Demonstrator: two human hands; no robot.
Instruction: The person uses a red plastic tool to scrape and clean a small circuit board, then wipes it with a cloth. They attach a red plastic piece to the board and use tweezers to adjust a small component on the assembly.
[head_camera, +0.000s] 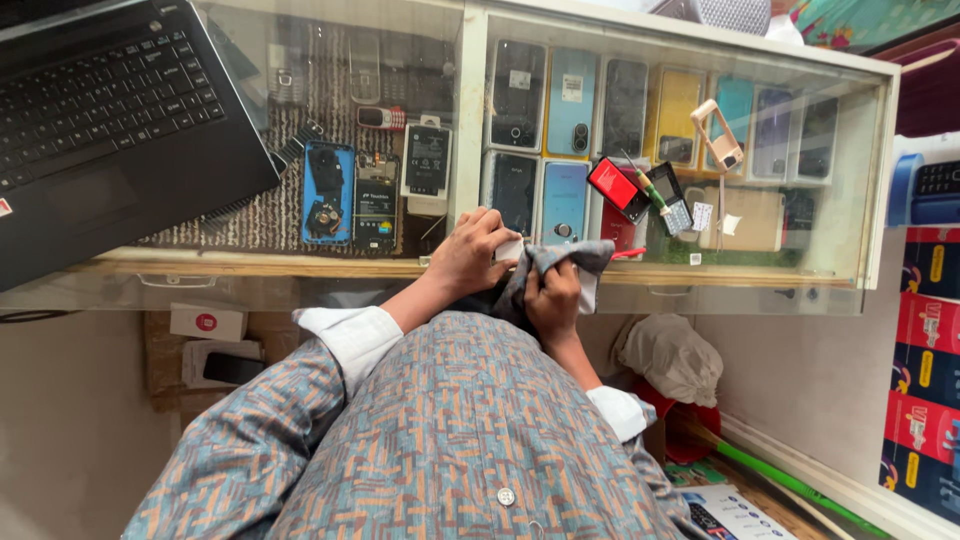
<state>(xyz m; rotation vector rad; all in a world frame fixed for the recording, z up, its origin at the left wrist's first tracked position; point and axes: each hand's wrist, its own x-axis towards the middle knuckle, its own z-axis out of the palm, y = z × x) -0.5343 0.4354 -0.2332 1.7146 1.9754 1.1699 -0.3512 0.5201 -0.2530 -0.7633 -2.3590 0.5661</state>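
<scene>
Grey cloth (560, 262) bunched between my hands at near edge of glass-topped table (300, 266). My left hand (470, 255) curled, fingers closed on small white object (509, 250) wrapped partly in cloth. My right hand (553, 298) clenched on cloth from below. Black laptop (100, 120) on far left corner. Red phone (617, 187) on glass just beyond cloth, toward right.

laptop (100, 110) on counter (300, 266) at left; phones (600, 105) under glass behind hands (510, 275); boxes (925, 370) far right
</scene>
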